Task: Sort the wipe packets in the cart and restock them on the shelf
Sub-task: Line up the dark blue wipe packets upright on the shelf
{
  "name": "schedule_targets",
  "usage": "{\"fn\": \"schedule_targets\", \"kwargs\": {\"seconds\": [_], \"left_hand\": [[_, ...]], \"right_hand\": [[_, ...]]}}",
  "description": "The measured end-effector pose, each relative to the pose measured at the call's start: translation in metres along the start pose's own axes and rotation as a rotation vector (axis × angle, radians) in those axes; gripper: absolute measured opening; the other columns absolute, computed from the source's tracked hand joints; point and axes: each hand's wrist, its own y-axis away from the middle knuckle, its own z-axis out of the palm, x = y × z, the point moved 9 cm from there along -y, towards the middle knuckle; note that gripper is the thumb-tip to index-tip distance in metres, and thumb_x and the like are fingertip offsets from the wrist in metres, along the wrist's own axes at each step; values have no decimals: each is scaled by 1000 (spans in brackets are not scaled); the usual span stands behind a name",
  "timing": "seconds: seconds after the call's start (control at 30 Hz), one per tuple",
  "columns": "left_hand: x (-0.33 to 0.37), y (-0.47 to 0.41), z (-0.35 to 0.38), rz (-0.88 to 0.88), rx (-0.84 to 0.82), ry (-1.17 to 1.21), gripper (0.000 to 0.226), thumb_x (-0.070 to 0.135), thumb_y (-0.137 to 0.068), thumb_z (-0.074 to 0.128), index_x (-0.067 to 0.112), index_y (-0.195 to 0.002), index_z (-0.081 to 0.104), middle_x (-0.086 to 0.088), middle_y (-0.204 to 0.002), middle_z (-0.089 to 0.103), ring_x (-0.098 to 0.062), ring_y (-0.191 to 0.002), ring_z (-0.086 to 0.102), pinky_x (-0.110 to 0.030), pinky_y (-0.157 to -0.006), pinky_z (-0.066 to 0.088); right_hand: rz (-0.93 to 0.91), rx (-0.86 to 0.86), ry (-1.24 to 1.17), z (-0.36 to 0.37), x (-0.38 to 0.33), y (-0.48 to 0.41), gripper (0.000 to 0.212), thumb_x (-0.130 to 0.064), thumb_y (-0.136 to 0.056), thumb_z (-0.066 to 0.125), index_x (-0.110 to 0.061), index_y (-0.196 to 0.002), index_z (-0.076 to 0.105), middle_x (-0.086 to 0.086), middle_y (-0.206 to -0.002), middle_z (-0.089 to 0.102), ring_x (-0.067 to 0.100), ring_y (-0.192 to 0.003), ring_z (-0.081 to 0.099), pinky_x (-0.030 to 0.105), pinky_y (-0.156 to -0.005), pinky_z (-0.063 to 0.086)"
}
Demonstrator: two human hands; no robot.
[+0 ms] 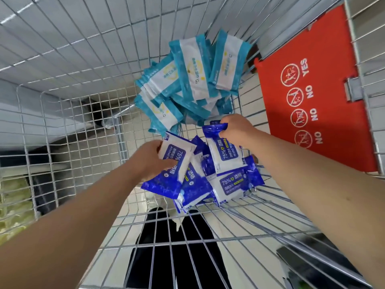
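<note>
Nearest to us, inside the wire cart (62,126), our left hand (149,160) is curled round the side of one dark-blue alcohol wipe packet (177,152), thumb on its face and fingers behind. Just beyond it, our right hand (237,129) pinches the top seam of a second dark-blue packet (220,152), which hangs down against the dark-blue heap (235,184) on the cart floor. Further off, the teal-and-white packets (191,74) lean together in the far corner, apart from the blue ones, so the sorting looks well along. The red seat flap (312,101) stands off to the right. The shelf we cannot make out.

We judge the step in hand to be gathering the blue kind into a bundle. To do it well, we should lay both packets face to face with edges squared, then take more from the heap the same way round. The film looks slippery, so we should grip across the body, not the seam.
</note>
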Motion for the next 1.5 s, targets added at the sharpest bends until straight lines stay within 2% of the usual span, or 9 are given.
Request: {"fn": "schedule_targets", "kwargs": {"seconds": [0.2,0.33,0.47,0.57,0.67,0.73,0.83,1.1,1.5], "left_hand": [[-1,7,3,-11,-49,34,30,18,-81,75,25,-103,55,12,-83,64,-4,-68,63,-17,-52,43],[3,18,-7,8,-29,73,31,13,-83,72,21,-106,54,11,-82,63,-5,-69,62,-18,-52,43],[11,40,-34,32,37,78,33,13,-82,72,19,-109,55,7,-87,65,-7,-74,63,-22,-58,46],[24,70,-64,65,83,90,33,12,-82,72,21,-108,55,1,-95,68,-7,-73,63,-22,-56,47],[41,114,-104,107,175,104,32,15,-83,71,23,-108,54,10,-84,63,-4,-69,60,-19,-52,42],[51,148,-136,139,254,138,29,15,-84,71,22,-106,54,11,-82,62,-4,-68,61,-17,-50,42],[61,207,-184,193,369,176,28,14,-82,72,20,-105,56,5,-88,67,-5,-69,63,-15,-52,45],[44,412,-304,293,691,291,33,19,-83,71,22,-111,56,5,-97,67,-11,-83,65,-25,-66,53],[-112,778,-415,426,1221,361,31,19,-82,73,21,-110,60,7,-94,71,-10,-81,69,-27,-68,55]], "right_hand": [[93,62,-71,-11,15,9,28,1,-84,59,4,-112,61,15,-116,61,30,-95,60,32,-72,49],[131,39,-147,-25,12,30,39,2,-76,69,1,-115,64,20,-105,66,25,-79,60,24,-57,45],[59,18,-179,-48,-13,62,47,1,-77,69,-5,-123,61,17,-107,67,25,-80,64,22,-56,47],[-35,63,-192,-81,-49,96,44,-2,-78,70,-6,-120,62,11,-88,67,16,-63,59,17,-46,43],[-166,134,-209,-121,-103,137,30,-4,-78,73,-8,-107,66,7,-75,61,10,-53,50,9,-35,34],[-249,188,-178,-148,-146,168,13,-4,-77,72,-12,-77,63,2,-63,55,7,-49,46,9,-34,30],[-404,289,-138,-185,-217,221,36,-2,-76,69,-23,-56,48,-5,-52,46,4,-43,41,12,-36,28],[-812,461,30,-231,-411,396,4,-9,-80,63,-9,-80,59,-6,-64,53,7,-56,50,24,-50,36],[-1266,539,-70,-155,-655,685,10,-15,-85,62,-12,-93,55,-4,-80,57,15,-72,62,27,-54,50]]}}
